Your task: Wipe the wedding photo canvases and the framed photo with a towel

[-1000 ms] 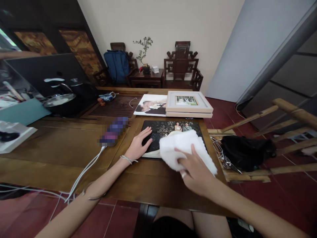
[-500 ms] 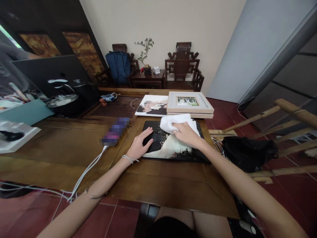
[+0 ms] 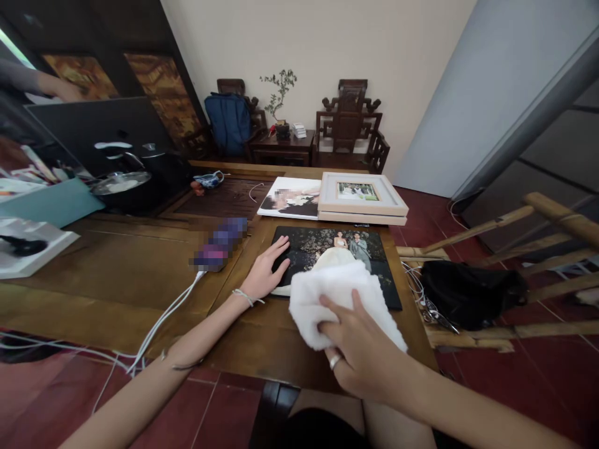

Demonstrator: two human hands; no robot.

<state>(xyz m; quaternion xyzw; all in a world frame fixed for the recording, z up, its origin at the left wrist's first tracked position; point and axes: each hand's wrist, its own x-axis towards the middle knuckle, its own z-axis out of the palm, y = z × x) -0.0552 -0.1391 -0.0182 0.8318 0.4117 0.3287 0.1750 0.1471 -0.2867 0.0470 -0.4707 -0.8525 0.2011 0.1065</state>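
Note:
A dark wedding photo panel (image 3: pixel 299 246) lies flat on the wooden table, showing a couple among blossoms. My left hand (image 3: pixel 267 268) rests on its left edge with the fingers stretched out. In my right hand (image 3: pixel 353 340) is a folded white cloth (image 3: pixel 322 296), gripped at its near side and held over the panel's front edge. The cloth hides the lower middle of the picture. Behind the panel, a white-edged photo print (image 3: pixel 292 199) lies beside a stack of pale wooden picture frames (image 3: pixel 393 202).
A blurred phone (image 3: pixel 222 243) with a white cable lies to the left. Further left are a glass-lidded pot (image 3: pixel 124 187), a teal box (image 3: pixel 60 209) and a monitor (image 3: pixel 93 128), with another person's arm behind it. A bamboo chair (image 3: pixel 552 215) holding a black bag (image 3: pixel 472 293) stands right.
My right hand has drawn the white cloth from the panel's upper right towards me, over its front edge, uncovering the couple. My left hand has stayed on the left edge.

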